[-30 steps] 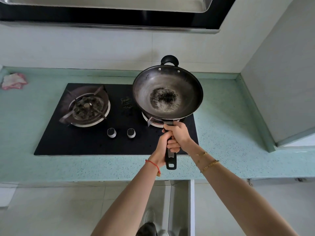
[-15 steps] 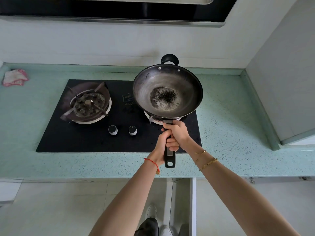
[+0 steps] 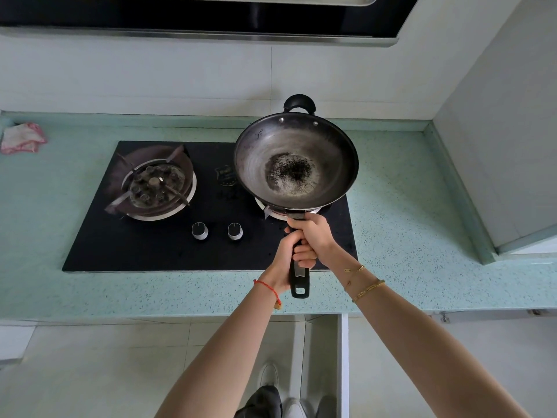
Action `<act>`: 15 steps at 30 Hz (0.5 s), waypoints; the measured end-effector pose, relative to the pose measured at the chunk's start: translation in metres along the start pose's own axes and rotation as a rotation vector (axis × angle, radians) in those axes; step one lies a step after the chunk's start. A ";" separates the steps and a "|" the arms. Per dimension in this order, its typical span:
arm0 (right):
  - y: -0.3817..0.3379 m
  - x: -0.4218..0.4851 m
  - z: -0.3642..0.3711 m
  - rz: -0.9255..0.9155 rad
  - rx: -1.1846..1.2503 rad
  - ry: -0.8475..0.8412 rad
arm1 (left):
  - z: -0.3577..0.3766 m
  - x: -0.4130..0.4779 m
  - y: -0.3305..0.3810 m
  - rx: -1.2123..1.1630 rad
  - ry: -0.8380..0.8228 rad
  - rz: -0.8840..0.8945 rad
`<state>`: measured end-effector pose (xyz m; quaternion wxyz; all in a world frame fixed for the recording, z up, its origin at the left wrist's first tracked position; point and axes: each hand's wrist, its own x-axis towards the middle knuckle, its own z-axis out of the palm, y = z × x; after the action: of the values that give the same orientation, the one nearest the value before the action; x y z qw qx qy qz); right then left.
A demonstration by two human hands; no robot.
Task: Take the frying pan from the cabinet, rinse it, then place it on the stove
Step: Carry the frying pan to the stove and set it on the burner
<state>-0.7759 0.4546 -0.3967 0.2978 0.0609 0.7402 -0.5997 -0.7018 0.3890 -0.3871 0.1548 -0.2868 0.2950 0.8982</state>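
Presently, the pale green speckled stone counter [image 3: 407,206] runs the width of the head view, with a black and steel range hood [image 3: 196,16] overhead. Set into the counter is a black glass two-burner gas stove [image 3: 144,245].

The dark round metal frying pan [image 3: 271,152] sits over the stove's right burner ring [image 3: 271,211], which shows only as a pale arc beneath the near rim. Whether the pan's base touches the ring cannot be told. The pan's inside is grey and worn, with a black scorched patch [image 3: 291,173] at its centre. A small black loop handle [image 3: 299,102] is at the far rim. The long black handle [image 3: 299,282] points towards the person.

The left burner [image 3: 156,184], a soiled round cast head with a brown pan support, stands uncovered and well apart from the pan.

Both hands grip the long handle, fingers curled round it. The right hand [image 3: 313,236] is nearest the pan, and the left hand [image 3: 286,257] is just behind it, the two touching.

A crumpled pink and white cloth [image 3: 22,138] lies at the counter's far left. Two round silver and black knobs [image 3: 199,231] sit side by side on the stove's front centre. A red cord bracelet [image 3: 268,288] is on the left wrist, and thin gold bracelets [image 3: 366,289] are on the right.
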 end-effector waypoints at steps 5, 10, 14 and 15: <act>-0.003 -0.002 -0.001 0.014 -0.018 -0.007 | 0.002 -0.005 0.002 -0.031 -0.014 -0.043; -0.005 -0.004 -0.004 0.022 0.006 -0.074 | 0.006 -0.010 0.004 -0.026 0.017 -0.070; -0.009 -0.006 -0.007 0.007 -0.046 -0.122 | 0.007 -0.012 0.006 -0.034 0.083 -0.097; -0.010 -0.006 -0.007 0.011 -0.034 -0.121 | 0.006 -0.011 0.006 -0.039 0.105 -0.096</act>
<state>-0.7777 0.4604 -0.3843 0.3465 0.0235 0.7306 -0.5879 -0.6983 0.3868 -0.3736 0.1764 -0.3503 0.2709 0.8791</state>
